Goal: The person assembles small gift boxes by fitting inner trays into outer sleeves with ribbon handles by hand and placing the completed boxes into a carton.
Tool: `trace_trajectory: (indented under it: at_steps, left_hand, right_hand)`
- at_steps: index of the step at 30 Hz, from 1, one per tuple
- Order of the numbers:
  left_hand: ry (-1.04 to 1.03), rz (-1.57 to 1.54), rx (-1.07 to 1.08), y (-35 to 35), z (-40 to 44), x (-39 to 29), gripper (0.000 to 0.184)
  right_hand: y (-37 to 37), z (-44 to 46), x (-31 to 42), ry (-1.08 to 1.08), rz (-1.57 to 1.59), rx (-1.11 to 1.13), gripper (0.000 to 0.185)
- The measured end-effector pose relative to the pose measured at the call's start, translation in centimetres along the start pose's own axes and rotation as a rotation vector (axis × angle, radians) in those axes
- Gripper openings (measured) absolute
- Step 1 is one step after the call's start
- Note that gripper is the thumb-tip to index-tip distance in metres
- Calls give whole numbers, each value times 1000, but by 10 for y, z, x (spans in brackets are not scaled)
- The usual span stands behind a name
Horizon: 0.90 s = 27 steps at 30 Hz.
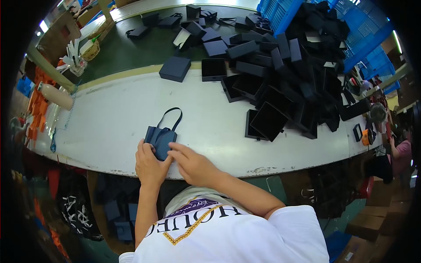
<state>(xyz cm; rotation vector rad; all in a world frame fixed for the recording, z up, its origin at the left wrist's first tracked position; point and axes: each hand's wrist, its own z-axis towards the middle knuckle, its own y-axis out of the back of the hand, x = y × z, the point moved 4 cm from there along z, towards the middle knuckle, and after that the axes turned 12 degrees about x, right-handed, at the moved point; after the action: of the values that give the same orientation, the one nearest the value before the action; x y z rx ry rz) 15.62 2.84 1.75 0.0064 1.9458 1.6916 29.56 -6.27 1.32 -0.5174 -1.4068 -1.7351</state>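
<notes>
A small dark blue box (165, 143) with a looped ribbon handle (180, 115) is at the front edge of the white table, tilted a little. My left hand (150, 165) grips it from the lower left, with the thumb along its near side. At the box's right edge is my right hand (195, 168), its fingers stretched toward the box; whether the fingertips press on it is hard to make out. The ribbon loop stands up on the far side of the box, away from both hands.
A large heap of black boxes (267, 65) covers the table's right side, some open like trays. One closed dark box (175, 69) lies farther back. Blue crates (280, 17) stand behind the heap. A beige cone of thread (56, 95) lies at the left.
</notes>
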Motion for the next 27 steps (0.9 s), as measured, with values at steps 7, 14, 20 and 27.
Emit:
trace_trajectory:
  at_steps: [7, 14, 20, 27]
  left_hand:
    - [-241, -177, -30, 4, -6, 8, 55]
    - [-369, -292, 98, 6, -4, 26, 50]
    - [-349, -444, 228, 6, -10, 36, 52]
    - [-413, -405, 81, 5, -24, 53, 61]
  right_hand:
    - [160, -80, -10, -562, -834, -195, 104]
    - [180, -85, -9, -530, -726, -158, 101]
    - [93, 1, 3, -119, -338, 7, 99]
    - [42, 57, -38, -90, -382, 40, 100]
